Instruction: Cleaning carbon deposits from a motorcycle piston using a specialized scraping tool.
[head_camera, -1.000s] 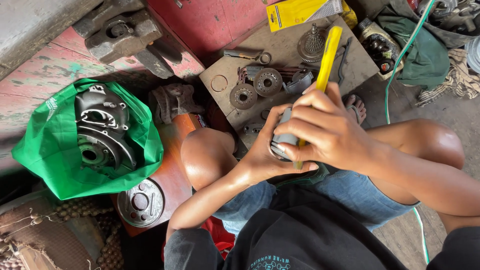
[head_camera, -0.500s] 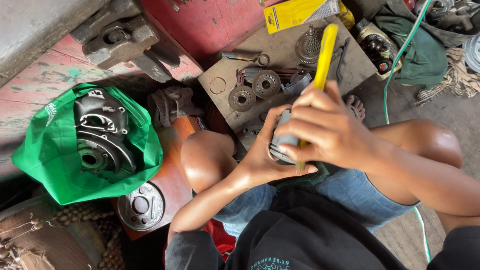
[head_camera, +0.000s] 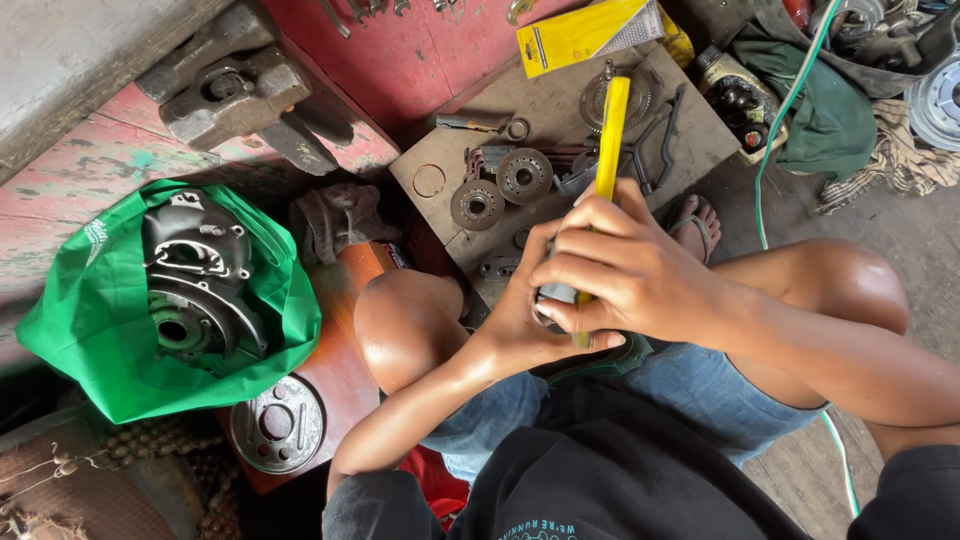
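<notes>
- Little changes from the earlier frames: your hands stay clasped over your lap, the yellow tool (head_camera: 608, 130) stands a touch more upright, and the view drifts slightly.
- Your right hand (head_camera: 630, 275) is wrapped closed around the tool's lower shaft, fingers curled tight, with the yellow length rising out above them toward the board (head_camera: 560, 105).
- Your left hand (head_camera: 525, 320) cups a small grey metal part (head_camera: 556, 292) from below, thumb and palm closed on it; most of the part is hidden by your fingers, so its shape can't be told.
- The part sits between both hands, above your knees and just short of the board's near edge.
- To work it well, keep the left hand braced against your knee (head_camera: 405, 325) so the part can't twist.
- Hold the tool in line with the part; a tilted shaft is likely to slip off.
- Keep your left fingertips clear of the tool's tip, which is hidden here.
- Press steadily rather than jerking.
- Gears (head_camera: 500, 190) lie loose on the board just ahead, so mind your knuckles don't knock them.
- An engine casing (head_camera: 195, 285) rests in the green bag (head_camera: 90, 330) well off to your left, with a round plate (head_camera: 275, 425) below it.
</notes>
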